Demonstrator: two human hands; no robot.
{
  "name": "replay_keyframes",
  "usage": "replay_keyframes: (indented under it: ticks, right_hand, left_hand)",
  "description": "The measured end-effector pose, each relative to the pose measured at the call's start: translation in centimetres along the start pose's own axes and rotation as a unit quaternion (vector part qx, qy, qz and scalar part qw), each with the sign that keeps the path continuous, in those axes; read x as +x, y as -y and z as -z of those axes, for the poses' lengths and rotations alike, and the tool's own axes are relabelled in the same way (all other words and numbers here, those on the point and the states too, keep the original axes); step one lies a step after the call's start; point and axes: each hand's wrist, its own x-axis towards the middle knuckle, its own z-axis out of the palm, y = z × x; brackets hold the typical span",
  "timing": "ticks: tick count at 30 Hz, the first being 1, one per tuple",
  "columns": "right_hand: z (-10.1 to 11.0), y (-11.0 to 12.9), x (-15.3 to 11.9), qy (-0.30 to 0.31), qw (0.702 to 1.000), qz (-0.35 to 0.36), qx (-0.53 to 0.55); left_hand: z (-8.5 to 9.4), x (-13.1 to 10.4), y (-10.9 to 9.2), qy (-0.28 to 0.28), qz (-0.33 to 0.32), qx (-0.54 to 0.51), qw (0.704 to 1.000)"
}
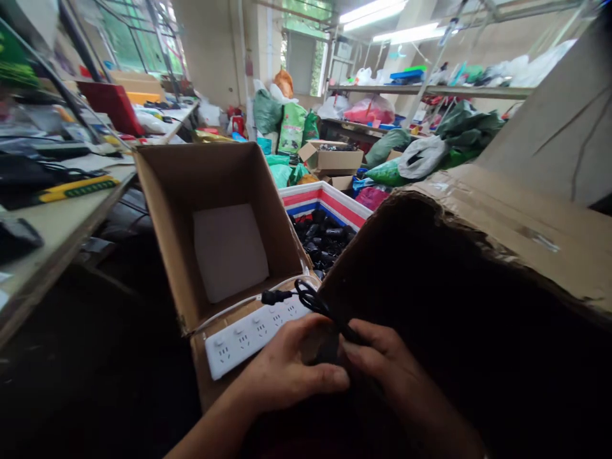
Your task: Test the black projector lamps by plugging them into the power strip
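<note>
Both hands meet low in the middle over a black cable (pixel 313 301). The left hand (pixel 287 370) curls around it with thumb pressed forward; the right hand (pixel 382 363) pinches it, fingers closed. The cable loops up beside a white power strip (pixel 253 331) resting on the open cardboard box (pixel 210 191), possibly plugged into nothing.
</note>
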Motion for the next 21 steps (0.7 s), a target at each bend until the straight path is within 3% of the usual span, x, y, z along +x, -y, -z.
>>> replay_keyframes:
  ticks: [3, 7, 10, 12, 15, 18, 19, 21]
  right_hand:
    - [0.3, -1.3, 1.3, 0.049, 0.994, 0.033, -0.088]
    - [2.3, -6.0, 2.4, 0.063, 0.984, 0.085, -0.144]
    - [4.1, -9.5, 2.0, 0.044, 0.972, 0.066, -0.222]
    - [4.7, -10.4, 1.3, 0.046, 0.968, 0.053, -0.241]
    - [4.6, -9.5, 0.4, 0.018, 0.982, 0.030, -0.186]
    - [3.9, -7.3, 1.5, -0.157, 0.973, 0.032, -0.165]
    - [3.6, -6.7, 2.3, -0.195, 0.961, 0.059, -0.190]
    - [2.9, -6.2, 4.4, -0.175, 0.944, 0.141, -0.241]
  left_hand:
    - [0.4, -0.6, -1.8, -0.032, -0.045, -0.024, 0.998]
    - [0.4, -0.2, -2.3, -0.144, -0.057, 0.006, 0.988]
    - [0.5, 0.1, -1.4, -0.138, -0.039, -0.114, 0.983]
    - [0.9, 0.2, -0.7, -0.123, -0.027, -0.156, 0.980]
    - [1.7, 0.3, 0.0, -0.114, -0.024, -0.174, 0.978]
    - [2.3, 0.4, 0.5, -0.068, 0.005, -0.182, 0.981]
    - [2.2, 0.5, 0.6, -0.042, 0.024, -0.176, 0.983]
    - [1.7, 0.6, 0.8, 0.012, 0.057, -0.152, 0.987]
